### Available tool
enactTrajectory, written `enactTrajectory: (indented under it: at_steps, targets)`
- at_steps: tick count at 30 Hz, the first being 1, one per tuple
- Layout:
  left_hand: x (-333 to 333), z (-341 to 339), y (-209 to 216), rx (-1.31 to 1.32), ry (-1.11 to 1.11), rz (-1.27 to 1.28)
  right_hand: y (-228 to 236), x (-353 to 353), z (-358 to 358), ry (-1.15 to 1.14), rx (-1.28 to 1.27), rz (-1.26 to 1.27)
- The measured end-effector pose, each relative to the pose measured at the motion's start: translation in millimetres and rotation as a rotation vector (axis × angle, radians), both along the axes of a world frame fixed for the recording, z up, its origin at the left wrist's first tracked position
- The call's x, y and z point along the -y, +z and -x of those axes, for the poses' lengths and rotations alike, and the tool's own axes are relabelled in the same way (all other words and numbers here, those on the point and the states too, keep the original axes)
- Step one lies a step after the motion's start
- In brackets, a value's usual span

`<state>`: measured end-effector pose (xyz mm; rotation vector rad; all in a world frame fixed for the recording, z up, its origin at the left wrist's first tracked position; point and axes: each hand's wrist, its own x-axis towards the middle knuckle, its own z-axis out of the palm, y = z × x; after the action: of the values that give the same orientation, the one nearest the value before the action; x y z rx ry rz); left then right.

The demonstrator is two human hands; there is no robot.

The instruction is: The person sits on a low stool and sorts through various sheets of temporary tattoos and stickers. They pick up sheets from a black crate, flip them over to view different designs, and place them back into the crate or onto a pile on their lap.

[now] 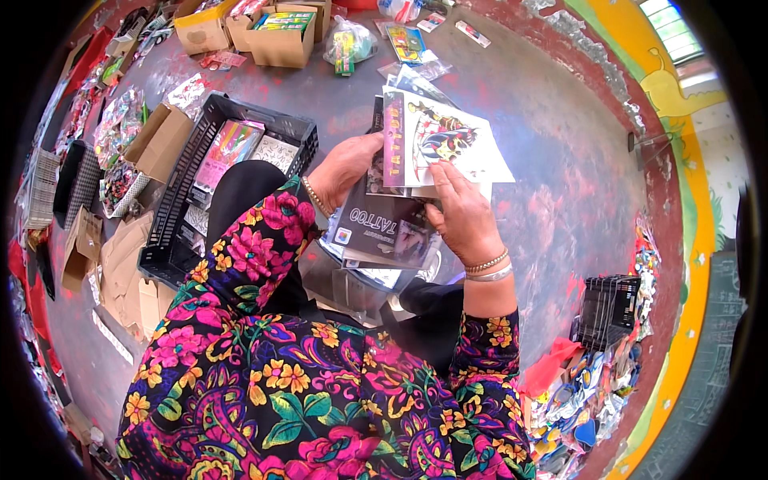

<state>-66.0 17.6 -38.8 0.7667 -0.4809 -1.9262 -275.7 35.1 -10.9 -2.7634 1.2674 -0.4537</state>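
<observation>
In front of me I hold several flat tattoo sheets and packets. The top one is a white tattoo sheet (472, 148) with a colourful figure and a purple strip along its left side. My left hand (348, 166) is closed on the left edge of the stack, its fingertips hidden beneath. My right hand (464, 212) grips the lower edge of the white sheet, fingers on top and thumb bent at the side. Below it, dark tattoo packets (380, 228) with pale lettering fan out toward my lap, over a clear plastic container (340, 288).
To my left stands a black plastic crate (172, 212) with colourful packets inside. Cardboard pieces (128, 264) lie beyond it. Open boxes (280, 40) and a plastic bag (350, 44) sit at the far side. A black basket (608, 312) stands on the right by piled scraps (588, 408).
</observation>
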Motion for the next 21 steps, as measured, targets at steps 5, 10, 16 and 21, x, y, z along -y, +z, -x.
enactTrajectory:
  at_steps: [5,10,16,21]
  targets:
    - [2,0,-6,0.075,-0.012,-0.027,-2,-3,-3,-0.017,-0.056,0.042]
    - [3,3,2,-0.022,-0.04,-0.042,-8,1,-8,-0.085,-0.047,0.261]
    - [1,4,1,-0.096,-0.013,-0.038,-4,16,11,-0.285,0.149,0.477]
    - [3,-4,-8,-0.004,0.049,-0.059,17,25,49,-0.788,0.596,0.22]
